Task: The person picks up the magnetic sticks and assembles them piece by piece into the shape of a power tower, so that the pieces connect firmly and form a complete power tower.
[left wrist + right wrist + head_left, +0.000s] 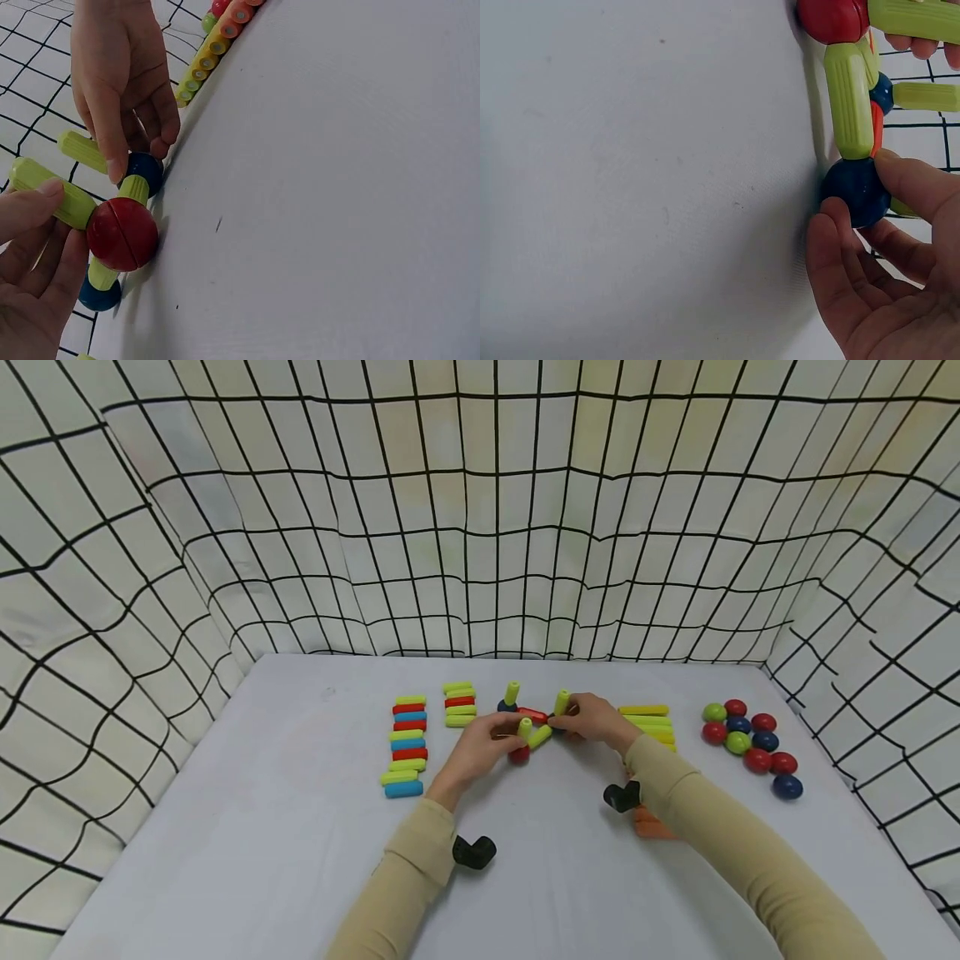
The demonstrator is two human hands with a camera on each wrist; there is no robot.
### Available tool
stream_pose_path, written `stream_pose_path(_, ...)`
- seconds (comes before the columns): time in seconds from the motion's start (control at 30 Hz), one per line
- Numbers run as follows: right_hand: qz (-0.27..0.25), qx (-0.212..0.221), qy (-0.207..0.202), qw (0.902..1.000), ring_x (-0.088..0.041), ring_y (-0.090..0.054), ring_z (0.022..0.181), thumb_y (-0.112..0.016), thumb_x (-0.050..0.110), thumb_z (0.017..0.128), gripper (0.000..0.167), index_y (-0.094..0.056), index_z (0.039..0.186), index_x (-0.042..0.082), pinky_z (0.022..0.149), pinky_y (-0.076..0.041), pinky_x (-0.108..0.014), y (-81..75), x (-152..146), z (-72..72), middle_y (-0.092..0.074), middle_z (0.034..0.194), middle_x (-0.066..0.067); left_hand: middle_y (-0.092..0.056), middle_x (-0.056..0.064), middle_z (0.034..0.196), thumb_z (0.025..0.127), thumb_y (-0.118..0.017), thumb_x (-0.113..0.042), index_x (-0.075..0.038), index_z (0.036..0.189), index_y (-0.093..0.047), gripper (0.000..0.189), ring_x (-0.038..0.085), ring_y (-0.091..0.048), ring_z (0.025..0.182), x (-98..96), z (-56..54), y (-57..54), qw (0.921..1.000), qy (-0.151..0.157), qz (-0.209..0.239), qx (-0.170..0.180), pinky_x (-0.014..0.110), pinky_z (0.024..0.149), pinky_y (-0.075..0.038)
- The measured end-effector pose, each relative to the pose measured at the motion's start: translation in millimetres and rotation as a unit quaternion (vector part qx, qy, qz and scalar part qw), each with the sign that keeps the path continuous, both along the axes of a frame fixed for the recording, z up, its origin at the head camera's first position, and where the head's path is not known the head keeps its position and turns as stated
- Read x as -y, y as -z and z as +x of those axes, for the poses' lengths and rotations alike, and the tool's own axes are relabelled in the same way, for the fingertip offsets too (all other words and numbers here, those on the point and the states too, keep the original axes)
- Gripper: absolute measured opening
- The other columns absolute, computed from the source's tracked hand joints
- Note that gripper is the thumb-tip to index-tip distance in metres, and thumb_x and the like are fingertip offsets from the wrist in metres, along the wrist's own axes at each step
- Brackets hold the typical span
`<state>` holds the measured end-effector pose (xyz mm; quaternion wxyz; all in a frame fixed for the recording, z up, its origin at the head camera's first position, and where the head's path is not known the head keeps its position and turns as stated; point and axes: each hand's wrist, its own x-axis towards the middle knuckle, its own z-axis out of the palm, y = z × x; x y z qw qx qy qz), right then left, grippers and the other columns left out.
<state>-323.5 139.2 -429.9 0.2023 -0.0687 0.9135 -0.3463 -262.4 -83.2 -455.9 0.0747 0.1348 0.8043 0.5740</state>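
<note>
A triangular frame of ribbed rods and balls stands on the table between both hands. Its corners are a red ball (122, 234) at the front, a blue ball (857, 192) at the right and another blue ball (507, 705) at the back. A lime rod (849, 101) joins the red ball to the right blue one; a red rod (532, 716) links the two blue balls. From each ball rises a lime rod. My left hand (480, 752) pinches the upright lime rod (52, 193) on the red ball. With thumb and fingers, my right hand (600, 722) grips the right blue ball.
Left of the frame lie a column of lime, red and blue rods (408, 745) and a shorter column (460, 702). Yellow and lime rods (648, 722) and orange rods (654, 827) lie by the right forearm. Loose balls (738, 742) sit farther right. Black netting (495, 535) surrounds the table.
</note>
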Motion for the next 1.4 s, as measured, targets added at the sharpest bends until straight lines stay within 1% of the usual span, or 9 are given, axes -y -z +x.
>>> stream_pose_path(0.33,-0.011,-0.004,-0.018,0.9998,-0.018,-0.064,0.081,-0.068,0.030,0.093,0.039,-0.058,0.116,-0.001,0.072,-0.054,-0.029,-0.8,0,-1.9,-0.063,0.104,-0.013,-0.064,0.004,0.122,0.094,-0.066,-0.014,-0.011,0.126,-0.064,0.032,0.022,-0.060,0.112,-2.9,6.6,-6.9,0.9997,0.023,0.001,0.001,0.035,0.091,-0.052)
stream_pose_path(0.4,-0.010,-0.002,-0.022,0.9997,-0.018,-0.063,0.080,-0.068,0.029,0.092,0.039,-0.058,0.115,-0.001,0.071,-0.054,-0.029,-0.3,0,-3.1,-0.063,0.103,-0.013,-0.065,0.002,0.117,0.095,-0.064,-0.013,-0.011,0.120,-0.066,0.025,0.020,-0.060,0.109,-3.1,7.0,-6.5,0.9999,-0.003,0.010,-0.010,0.034,0.089,-0.052)
stream_pose_path(0.5,-0.003,0.001,-0.028,0.9996,-0.017,-0.062,0.079,-0.069,0.028,0.092,0.038,-0.059,0.115,0.000,0.071,-0.054,-0.028,0.7,-2,-5.5,-0.063,0.101,-0.012,-0.064,0.001,0.107,0.095,-0.061,-0.011,-0.010,0.110,-0.065,0.016,0.018,-0.058,0.101,-4.5,2.4,-0.7,0.9956,-0.084,0.019,-0.036,0.033,0.085,-0.051)
stream_pose_path(0.57,-0.001,0.004,-0.033,0.9995,-0.017,-0.061,0.079,-0.069,0.027,0.091,0.037,-0.059,0.115,0.001,0.071,-0.053,-0.027,1.2,-3,-7.1,-0.064,0.101,-0.012,-0.062,0.005,0.106,0.094,-0.061,-0.008,-0.007,0.110,-0.063,0.016,0.020,-0.056,0.100,-5.1,0.4,-0.2,0.9895,-0.134,0.012,-0.053,0.033,0.087,-0.051)
stream_pose_path(0.63,-0.001,0.006,-0.040,0.9992,-0.017,-0.060,0.079,-0.069,0.027,0.091,0.037,-0.060,0.115,0.001,0.071,-0.052,-0.027,1.4,-5,-8.1,-0.063,0.101,-0.011,-0.060,0.008,0.113,0.092,-0.063,-0.006,-0.006,0.117,-0.061,0.024,0.023,-0.055,0.105,-5.3,-2.0,0.7,0.9868,-0.152,-0.004,-0.056,0.035,0.089,-0.051)
stream_pose_path(0.83,-0.003,-0.014,-0.064,0.9978,-0.022,-0.059,0.090,-0.066,0.025,0.092,0.040,-0.060,0.123,0.002,0.080,-0.050,-0.032,-1.0,-11,-5.5,-0.063,0.113,-0.012,-0.062,0.012,0.125,0.093,-0.067,-0.010,-0.005,0.131,-0.059,0.039,0.027,-0.057,0.117,-3.8,-1.7,4.3,0.9933,-0.084,-0.069,-0.041,0.038,0.097,-0.050)
stream_pose_path(1.07,-0.039,-0.083,-0.059,0.9940,-0.033,-0.056,0.118,-0.059,0.018,0.097,0.040,-0.055,0.134,0.001,0.097,-0.048,-0.045,-13.4,-29,19.7,-0.060,0.128,-0.016,-0.066,0.009,0.113,0.092,-0.069,-0.014,-0.004,0.122,-0.065,0.033,0.025,-0.061,0.105,-2.5,3.6,7.0,0.9929,-0.073,-0.088,-0.030,0.037,0.091,-0.052)
stream_pose_path(1.23,-0.076,-0.132,-0.005,0.9883,-0.033,-0.059,0.114,-0.057,0.022,0.100,0.039,-0.054,0.134,0.003,0.095,-0.050,-0.047,-26.3,-62,52.5,-0.061,0.127,-0.017,-0.065,0.007,0.108,0.091,-0.070,-0.017,-0.005,0.118,-0.066,0.029,0.024,-0.061,0.100,2.5,8.0,4.4,0.9936,-0.029,-0.106,-0.025,0.034,0.085,-0.054)
stream_pose_path(1.4,-0.074,-0.153,0.097,0.9807,-0.035,-0.059,0.111,-0.050,0.037,0.102,0.049,-0.049,0.139,0.005,0.094,-0.049,-0.051,-30.9,-113,86.9,-0.056,0.131,-0.019,-0.064,0.003,0.107,0.088,-0.073,-0.015,-0.007,0.116,-0.067,0.030,0.019,-0.062,0.097,9.5,10.4,2.6,0.9924,0.029,-0.119,-0.016,0.032,0.082,-0.053)
